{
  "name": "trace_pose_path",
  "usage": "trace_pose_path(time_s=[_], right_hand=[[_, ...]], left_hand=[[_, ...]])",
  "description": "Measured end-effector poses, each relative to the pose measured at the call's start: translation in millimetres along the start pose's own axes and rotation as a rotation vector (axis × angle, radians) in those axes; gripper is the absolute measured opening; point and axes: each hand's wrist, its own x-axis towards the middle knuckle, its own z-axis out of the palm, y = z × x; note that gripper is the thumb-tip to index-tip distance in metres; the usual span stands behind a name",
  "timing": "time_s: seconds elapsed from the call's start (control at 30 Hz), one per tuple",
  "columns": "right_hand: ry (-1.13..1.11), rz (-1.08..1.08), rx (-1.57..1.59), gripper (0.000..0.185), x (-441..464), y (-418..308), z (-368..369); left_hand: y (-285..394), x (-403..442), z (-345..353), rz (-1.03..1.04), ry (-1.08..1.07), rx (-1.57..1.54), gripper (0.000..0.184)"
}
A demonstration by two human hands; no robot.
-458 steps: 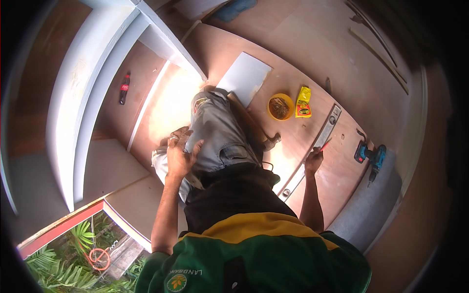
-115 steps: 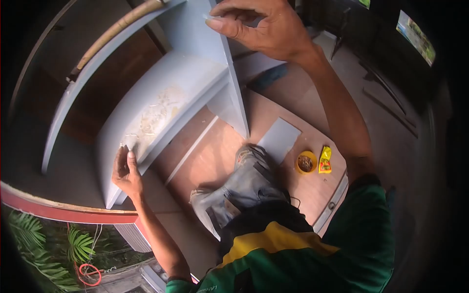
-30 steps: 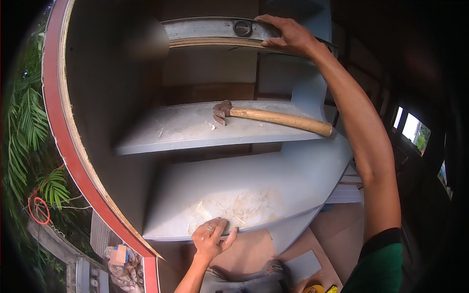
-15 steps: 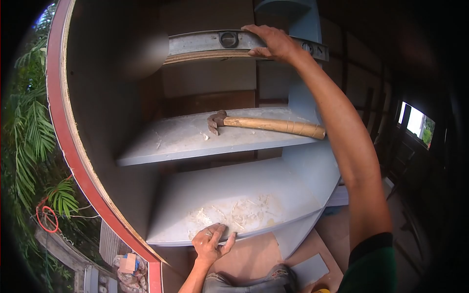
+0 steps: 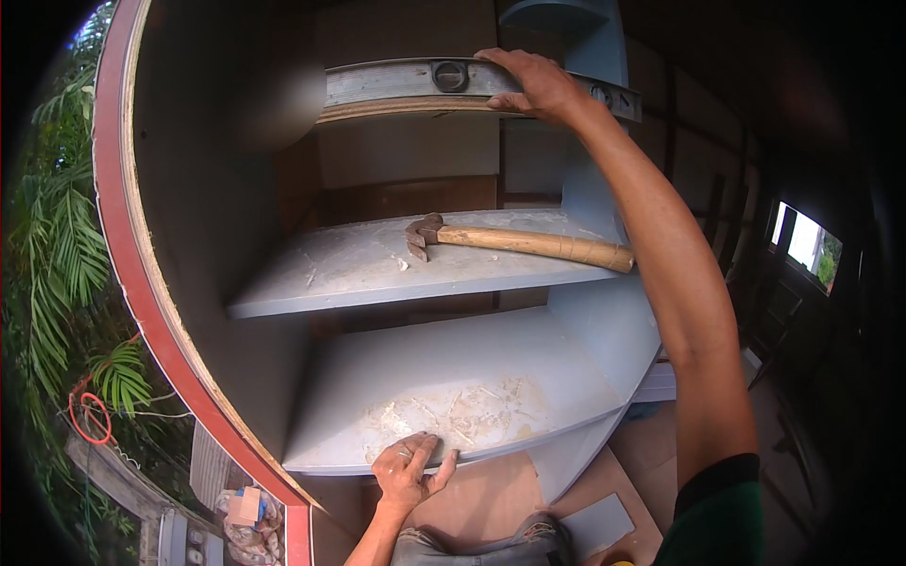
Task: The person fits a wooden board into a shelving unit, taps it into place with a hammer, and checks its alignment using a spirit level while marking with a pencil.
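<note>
A metal spirit level (image 5: 387, 83) lies along the front edge of the top shelf board (image 5: 396, 109), its round vial window facing me. My right hand (image 5: 540, 87) is closed on the level, fingers over its upper edge and thumb low against the board. Down at the lower shelf (image 5: 349, 396), my left hand (image 5: 408, 469) is bent over the front edge, with its thumb in front. Dried, pale residue marks the surface beside those fingers. On the middle shelf (image 5: 330, 264) lies a claw hammer (image 5: 528, 242), head to the left, wooden handle to the right.
A dark side panel (image 5: 203, 189) with a red outer edge (image 5: 115, 179) bounds the cabinet on the left. Palm leaves (image 5: 57, 255) and an orange ring (image 5: 92, 418) are outside it. My boots (image 5: 538, 542) stand below the shelves. A flat grey board (image 5: 596, 526) lies nearby.
The view has shifted slightly, so the upper items appear a little farther right. Both hands keep their places on the level and the lower shelf.
</note>
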Motion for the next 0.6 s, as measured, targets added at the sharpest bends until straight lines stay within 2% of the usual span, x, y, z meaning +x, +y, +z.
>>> trace_pose_path(time_s=[0.4, 0.47, 0.6], right_hand=[[-0.016, 0.016, -0.027, 0.073, -1.9, -3.9, -1.7], [0.098, -0.059, -0.034, 0.068, -3.3, -3.9, 0.7], [0.097, -0.055, -0.041, 0.068, -3.6, -3.5, 1.6]], left_hand=[[1.9, 2.5, -2.3, -0.005, -0.012, -0.01, 0.026], [1.8, 2.1, -1.6, -0.003, -0.008, -0.012, 0.026], [0.0, -0.4, 0.3, 0.004, 0.004, -0.014, 0.026]])
